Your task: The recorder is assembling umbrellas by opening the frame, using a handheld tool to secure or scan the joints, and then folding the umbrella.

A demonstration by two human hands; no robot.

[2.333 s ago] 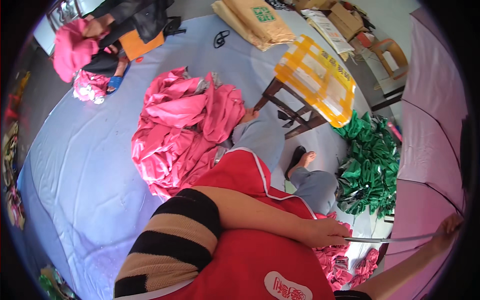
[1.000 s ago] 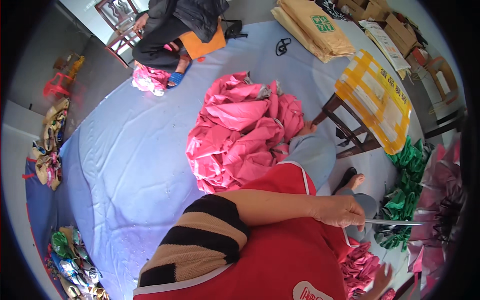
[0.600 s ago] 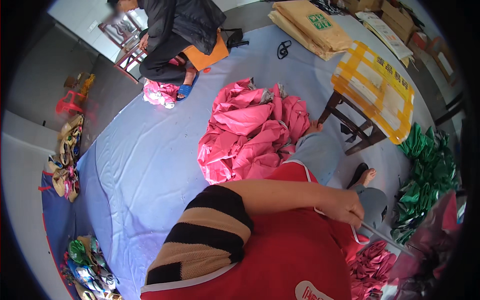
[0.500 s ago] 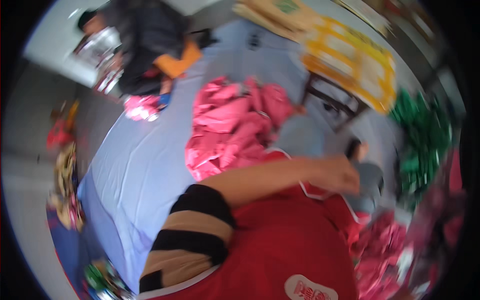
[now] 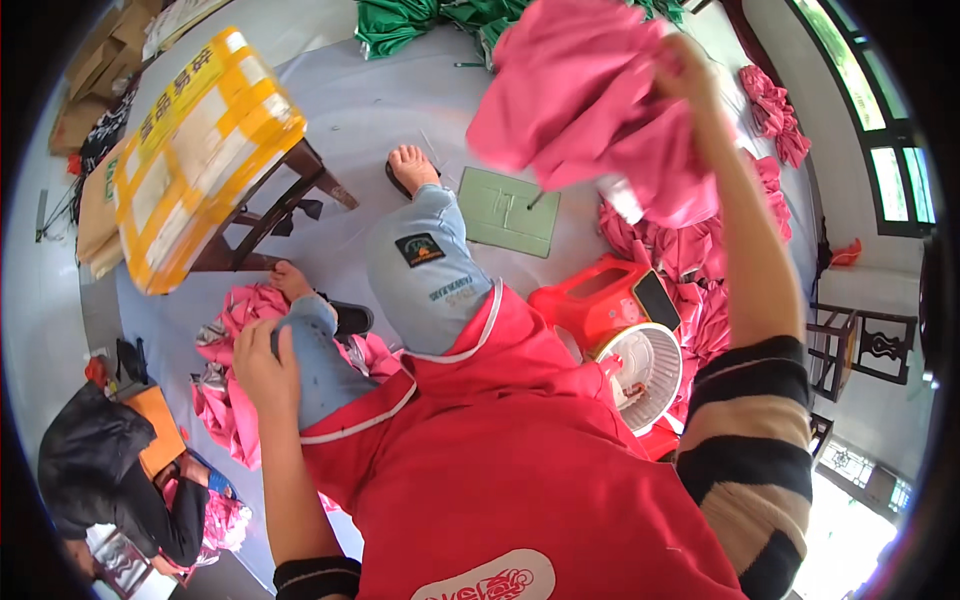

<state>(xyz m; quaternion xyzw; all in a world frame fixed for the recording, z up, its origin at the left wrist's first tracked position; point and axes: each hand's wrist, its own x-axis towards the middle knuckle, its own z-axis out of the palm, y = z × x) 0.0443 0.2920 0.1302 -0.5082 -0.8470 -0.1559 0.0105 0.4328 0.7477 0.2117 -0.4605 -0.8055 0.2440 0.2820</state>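
Observation:
My right hand (image 5: pixel 685 75) is raised at the far right, its fingers closed on a bunched, shiny pink cloth (image 5: pixel 580 95) that hangs off the floor and is slightly blurred. My left hand (image 5: pixel 265 365) lies on my left knee, thumb apart, holding nothing; some of its fingertips are hidden. Beneath the raised cloth is a flat green board (image 5: pixel 508 210) with a small dark rod on it. Another pink cloth heap (image 5: pixel 225 410) lies beside my left leg, and more pink cloth (image 5: pixel 700 320) is piled at the right.
A red plastic container (image 5: pixel 600 300) and a round white basket (image 5: pixel 650 375) stand by my right side. A yellow-taped box (image 5: pixel 205 150) rests on a dark wooden stool (image 5: pixel 320 175) at the left. Green shiny cloth (image 5: pixel 395 25) lies at the far side. Another person (image 5: pixel 110 460) bends over pink cloth at the lower left.
The view has swung to the right. My left arm, which reached across my body, now rests on my knee. My right hand now shows, lifting pink cloth.

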